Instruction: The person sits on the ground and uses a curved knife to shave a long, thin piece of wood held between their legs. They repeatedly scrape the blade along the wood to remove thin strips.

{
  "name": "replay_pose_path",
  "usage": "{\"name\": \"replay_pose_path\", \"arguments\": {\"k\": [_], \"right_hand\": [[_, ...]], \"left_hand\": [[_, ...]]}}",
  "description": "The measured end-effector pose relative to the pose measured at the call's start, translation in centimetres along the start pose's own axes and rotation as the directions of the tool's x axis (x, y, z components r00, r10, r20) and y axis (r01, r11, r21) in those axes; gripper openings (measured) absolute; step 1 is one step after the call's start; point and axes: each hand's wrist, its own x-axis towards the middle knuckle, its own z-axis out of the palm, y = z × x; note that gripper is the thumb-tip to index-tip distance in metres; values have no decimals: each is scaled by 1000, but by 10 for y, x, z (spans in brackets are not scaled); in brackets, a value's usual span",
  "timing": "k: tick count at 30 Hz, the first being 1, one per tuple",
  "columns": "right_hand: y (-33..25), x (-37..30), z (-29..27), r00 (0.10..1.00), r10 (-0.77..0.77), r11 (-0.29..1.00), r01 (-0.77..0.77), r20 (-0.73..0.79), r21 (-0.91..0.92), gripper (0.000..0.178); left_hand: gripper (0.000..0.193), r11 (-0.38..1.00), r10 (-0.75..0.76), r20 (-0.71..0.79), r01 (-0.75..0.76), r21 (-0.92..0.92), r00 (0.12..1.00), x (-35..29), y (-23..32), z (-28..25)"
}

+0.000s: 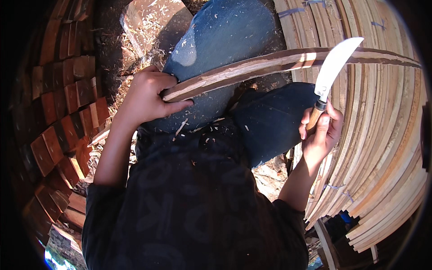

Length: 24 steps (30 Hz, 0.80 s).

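Observation:
A long wooden strip [252,67] with dark bark along its edges lies across my thighs and reaches far to the right, over stacked slats. My left hand [150,93] is closed round its near left end, thumb underneath. In my right hand [325,128] is a knife [335,65] with a broad curved blade, a dark collar and a short wooden handle. The fingers wrap the handle, and the blade points up and away. In this view the blade overlaps the strip; whether they touch I cannot tell. Pale shavings [181,127] are scattered on my lap.
Long pale slats [360,135] are stacked at my right, some tied with bluish strips. Reddish-brown wood blocks [67,121] are piled at my left. A flat-topped wooden block [155,22] stands ahead of my knees, amid shavings on the ground.

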Motion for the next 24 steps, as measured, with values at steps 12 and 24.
{"name": "replay_pose_path", "arguments": {"k": [12, 24], "right_hand": [[2, -3, 9, 976, 86, 994, -70, 200, -87, 29], [0, -4, 14, 992, 53, 996, -60, 118, 63, 26]], "left_hand": [[32, 1000, 15, -46, -15, -1, 999, 0, 0, 1], [32, 1000, 20, -56, -21, -3, 998, 0, 3, 3]]}}
